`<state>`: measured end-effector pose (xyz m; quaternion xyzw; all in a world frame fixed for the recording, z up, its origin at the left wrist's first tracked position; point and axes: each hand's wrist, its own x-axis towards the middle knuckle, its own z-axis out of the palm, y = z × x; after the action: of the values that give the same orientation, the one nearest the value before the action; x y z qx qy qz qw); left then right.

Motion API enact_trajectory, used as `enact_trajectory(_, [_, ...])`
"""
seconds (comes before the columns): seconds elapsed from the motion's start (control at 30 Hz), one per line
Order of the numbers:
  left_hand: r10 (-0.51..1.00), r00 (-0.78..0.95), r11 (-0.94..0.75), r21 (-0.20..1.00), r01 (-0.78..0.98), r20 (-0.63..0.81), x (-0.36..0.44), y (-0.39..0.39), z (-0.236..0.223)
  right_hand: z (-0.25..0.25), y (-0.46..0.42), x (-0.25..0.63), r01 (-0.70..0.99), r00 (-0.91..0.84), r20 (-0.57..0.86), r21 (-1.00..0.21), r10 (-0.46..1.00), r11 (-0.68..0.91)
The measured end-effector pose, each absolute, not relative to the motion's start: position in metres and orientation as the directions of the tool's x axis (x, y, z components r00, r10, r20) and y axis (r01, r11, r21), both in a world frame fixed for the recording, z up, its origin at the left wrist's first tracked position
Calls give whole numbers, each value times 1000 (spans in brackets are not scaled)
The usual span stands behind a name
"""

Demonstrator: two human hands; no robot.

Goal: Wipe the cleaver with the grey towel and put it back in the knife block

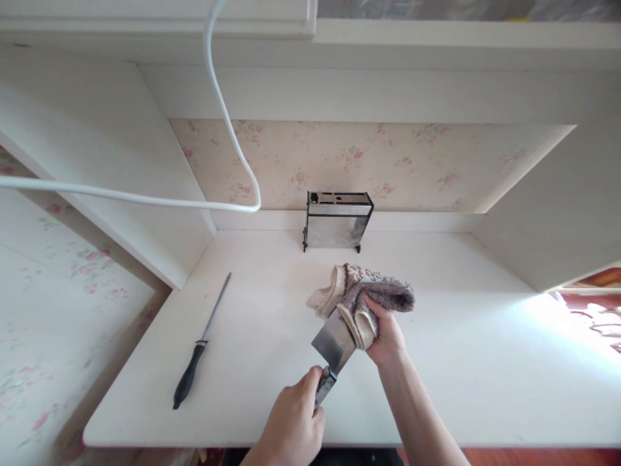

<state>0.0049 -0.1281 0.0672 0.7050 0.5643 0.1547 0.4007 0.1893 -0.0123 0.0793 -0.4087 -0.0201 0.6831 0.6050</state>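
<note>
My left hand [294,417] is closed around the handle of a broad-bladed knife [334,343] held above the front of a white desk [460,362]. The steel blade points up and to the right. My right hand [385,333] grips a grey and beige cloth [361,298] that is folded over the blade's far end. Part of the blade is hidden under the cloth.
A sharpening steel [201,343] with a black handle lies on the desk at the left. A metal knife block [338,221] stands at the back against floral wallpaper. A white cable [223,116] hangs across the upper left. Shelf walls close in both sides.
</note>
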Motion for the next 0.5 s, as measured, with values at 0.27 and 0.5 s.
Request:
enact_trajectory(0.27, [923, 290, 55, 836, 546, -251, -10, -128, 82, 93, 3, 237, -808, 211, -459, -579, 863, -110])
enact_trajectory(0.5, [889, 293, 416, 889, -189, -353, -33, -131, 84, 90, -12, 280, -739, 388, -272, -663, 881, 121])
